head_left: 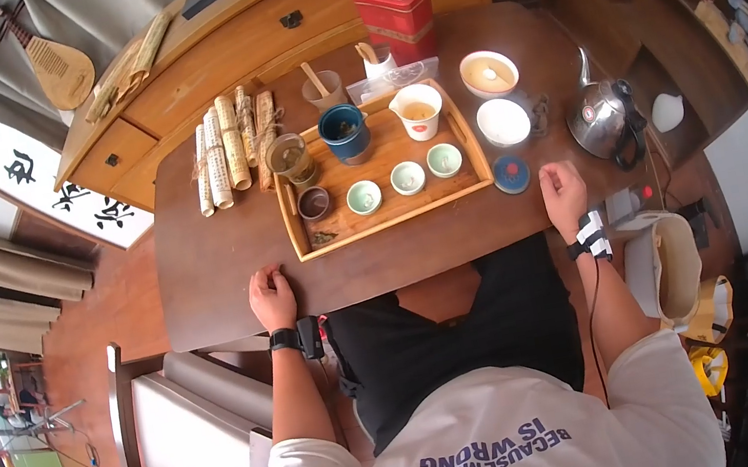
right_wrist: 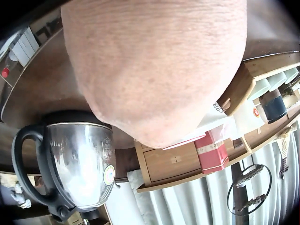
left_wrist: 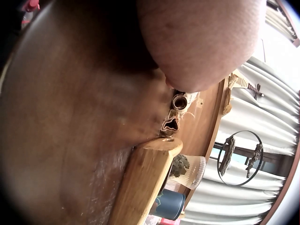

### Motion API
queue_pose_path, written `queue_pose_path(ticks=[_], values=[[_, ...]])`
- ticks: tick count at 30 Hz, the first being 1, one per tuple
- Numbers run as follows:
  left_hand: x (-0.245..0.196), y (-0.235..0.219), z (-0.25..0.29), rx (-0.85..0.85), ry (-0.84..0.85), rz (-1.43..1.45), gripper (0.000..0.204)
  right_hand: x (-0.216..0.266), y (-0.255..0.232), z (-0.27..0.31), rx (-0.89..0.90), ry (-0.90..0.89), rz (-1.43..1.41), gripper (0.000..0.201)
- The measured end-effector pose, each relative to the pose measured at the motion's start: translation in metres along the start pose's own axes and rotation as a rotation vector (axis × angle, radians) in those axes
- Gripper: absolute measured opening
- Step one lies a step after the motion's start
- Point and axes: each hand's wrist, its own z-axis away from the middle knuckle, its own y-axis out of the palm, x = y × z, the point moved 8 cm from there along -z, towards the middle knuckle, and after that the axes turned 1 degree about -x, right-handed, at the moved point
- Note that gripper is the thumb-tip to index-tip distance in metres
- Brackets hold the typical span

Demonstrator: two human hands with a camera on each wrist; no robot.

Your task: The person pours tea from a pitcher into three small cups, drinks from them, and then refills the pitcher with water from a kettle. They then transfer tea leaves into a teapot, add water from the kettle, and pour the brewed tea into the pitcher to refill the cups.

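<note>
My left hand rests at the table's front edge, fingers loosely curled around nothing. On the right, my other hand lies on the tabletop beside a round blue lid, also holding nothing. Between and beyond them stands a wooden tray. It carries three pale green cups, a small dark cup, a glass strainer cup, a blue pot and a white pitcher with amber liquid. In the wrist views the back of each hand fills the upper part and hides its fingers.
A steel kettle with a black handle stands at the right. Behind the blue lid are a white bowl and a lidded bowl. Scrolls lie at the back left, a red tin at the back. Below is my lap.
</note>
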Motion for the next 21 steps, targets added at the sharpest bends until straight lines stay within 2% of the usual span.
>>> queue_pose_path(ticks=[2,7,10,12,14,15,16,17,21], values=[[0.002,0.000,0.000,0.013,-0.024,-0.007,0.009,-0.001,0.001,0.001,0.002,-0.012,0.007,0.008],[0.000,0.001,-0.001,0.020,0.030,-0.027,0.008,-0.025,-0.002,-0.003,-0.095,0.091,-0.134,0.006],[-0.008,-0.003,-0.003,0.058,-0.019,-0.021,0.009,-0.005,-0.001,-0.023,-0.073,0.054,-0.174,0.007],[-0.009,-0.001,-0.002,0.060,-0.024,-0.017,0.009,0.030,0.002,-0.045,-0.040,-0.014,-0.185,0.009],[-0.005,0.000,-0.003,0.029,0.019,-0.018,0.010,0.065,0.012,-0.068,0.039,-0.037,-0.197,0.017],[-0.006,0.000,-0.003,0.028,0.015,-0.010,0.010,0.080,0.022,-0.080,0.081,-0.104,-0.166,0.022],[-0.006,0.000,-0.002,0.030,0.005,-0.003,0.010,0.096,0.032,-0.090,0.124,-0.171,-0.137,0.028],[-0.006,-0.001,-0.003,0.029,-0.005,0.002,0.010,0.115,0.042,-0.099,0.205,-0.163,-0.111,0.038],[-0.003,-0.001,-0.003,0.024,-0.032,0.009,0.010,0.131,0.101,-0.118,0.330,-0.256,-0.032,0.078]])
